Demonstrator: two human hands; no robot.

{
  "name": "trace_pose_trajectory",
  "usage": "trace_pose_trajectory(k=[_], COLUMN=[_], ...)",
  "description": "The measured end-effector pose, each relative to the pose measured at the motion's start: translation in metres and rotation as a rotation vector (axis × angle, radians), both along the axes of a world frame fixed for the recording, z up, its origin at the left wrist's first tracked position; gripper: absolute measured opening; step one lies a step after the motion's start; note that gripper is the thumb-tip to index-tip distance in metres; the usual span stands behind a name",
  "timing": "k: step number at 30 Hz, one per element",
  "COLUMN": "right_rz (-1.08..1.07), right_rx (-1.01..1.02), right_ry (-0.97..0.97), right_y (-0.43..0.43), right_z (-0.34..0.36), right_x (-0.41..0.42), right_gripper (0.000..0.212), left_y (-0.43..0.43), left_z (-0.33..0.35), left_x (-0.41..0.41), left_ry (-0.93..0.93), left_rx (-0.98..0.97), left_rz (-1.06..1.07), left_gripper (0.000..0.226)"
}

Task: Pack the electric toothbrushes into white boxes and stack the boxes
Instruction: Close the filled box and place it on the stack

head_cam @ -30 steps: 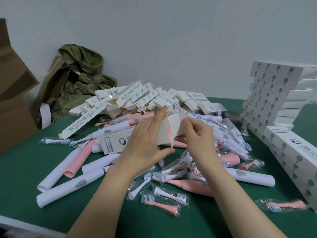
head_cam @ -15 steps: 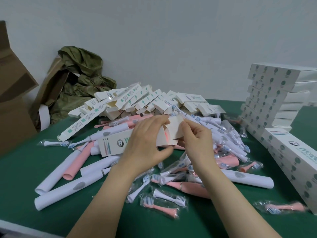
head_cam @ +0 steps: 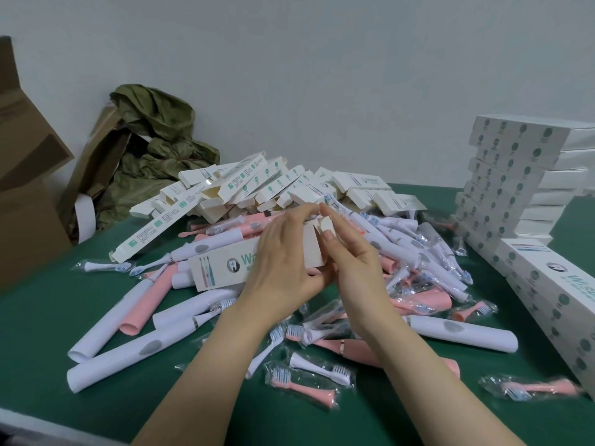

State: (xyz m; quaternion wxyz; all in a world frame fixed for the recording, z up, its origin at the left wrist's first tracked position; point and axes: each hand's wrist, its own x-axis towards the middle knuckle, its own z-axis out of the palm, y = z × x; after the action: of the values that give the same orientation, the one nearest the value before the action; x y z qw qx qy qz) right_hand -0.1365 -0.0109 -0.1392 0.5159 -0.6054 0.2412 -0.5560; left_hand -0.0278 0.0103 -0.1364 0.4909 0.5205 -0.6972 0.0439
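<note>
My left hand point(head_cam: 283, 262) grips a long white box point(head_cam: 222, 268) near its right end, holding it level above the pile. My right hand point(head_cam: 351, 252) is at that same end, with its fingers on the small end flap point(head_cam: 325, 224), which is folded in against the opening. What is inside the box is hidden. White and pink toothbrush handles point(head_cam: 128, 355) and bagged brush heads point(head_cam: 318, 370) lie scattered on the green table point(head_cam: 38, 358) under and around my hands. A stack of closed white boxes point(head_cam: 515, 175) stands at the right.
A heap of empty open white boxes point(head_cam: 257, 188) lies behind the toothbrushes. More closed boxes point(head_cam: 553, 300) lie in a row at the right front. Brown cardboard cartons point(head_cam: 29, 194) and a crumpled olive-green bag point(head_cam: 154, 140) stand at the left by the wall.
The box's end flap, open a second ago, has been folded down toward the opening by my right fingers. Both hands stayed over the pile, drawn closer together.
</note>
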Motion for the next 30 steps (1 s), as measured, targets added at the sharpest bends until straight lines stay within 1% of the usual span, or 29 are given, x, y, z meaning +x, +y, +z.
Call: trace_pose_trajectory(k=[2, 4, 7, 10, 13, 17, 19, 23, 25, 26, 28, 30], right_rz=[-0.018, -0.05, -0.079, -0.083, -0.177, -0.253, -0.278, -0.335, -0.317, -0.3, -0.307, -0.324], right_rx=[0.041, 0.102, 0.11, 0.054, -0.016, 0.026, 0.031, -0.075, -0.139, -0.171, -0.247, -0.294], right_ry=[-0.046, -0.106, -0.107, -0.085, -0.047, -0.116, -0.121, 0.02, 0.09, 0.15, 0.283, 0.338], right_y=[-0.001, -0.003, -0.005, -0.003, -0.002, -0.004, -0.005, -0.003, 0.0, 0.001, 0.003, 0.003], right_z=[0.0, -0.001, -0.003, -0.004, -0.006, -0.008, -0.008, -0.011, -0.013, -0.015, -0.019, -0.021], right_x=[-0.001, -0.002, -0.002, 0.001, 0.004, 0.005, 0.005, 0.0, -0.001, 0.0, 0.006, 0.012], right_gripper=[0.042, 0.039, 0.035, 0.037, 0.036, 0.038, 0.038, 0.036, 0.032, 0.034, 0.047, 0.05], left_y=[-0.001, -0.001, -0.003, -0.004, -0.003, -0.003, -0.003, -0.005, -0.006, -0.006, -0.004, -0.004], left_z=[-0.004, -0.007, -0.009, -0.01, -0.011, -0.011, -0.011, -0.011, -0.01, -0.01, -0.01, -0.012], left_x=[0.007, 0.014, 0.021, 0.021, 0.019, 0.013, 0.013, 0.007, 0.0, -0.001, 0.003, 0.009], left_ry=[-0.063, -0.075, -0.023, -0.006, 0.018, 0.013, 0.02, 0.038, 0.047, 0.057, 0.069, 0.064], left_rx=[-0.048, -0.023, 0.022, -0.014, -0.037, -0.051, -0.049, -0.089, -0.114, -0.12, -0.133, -0.156], left_rz=[0.096, 0.153, 0.141, 0.139, 0.134, 0.123, 0.112, 0.1, 0.107, 0.11, 0.111, 0.122], left_gripper=[0.079, 0.075, 0.061, 0.061, 0.063, 0.061, 0.061, 0.061, 0.06, 0.059, 0.057, 0.051])
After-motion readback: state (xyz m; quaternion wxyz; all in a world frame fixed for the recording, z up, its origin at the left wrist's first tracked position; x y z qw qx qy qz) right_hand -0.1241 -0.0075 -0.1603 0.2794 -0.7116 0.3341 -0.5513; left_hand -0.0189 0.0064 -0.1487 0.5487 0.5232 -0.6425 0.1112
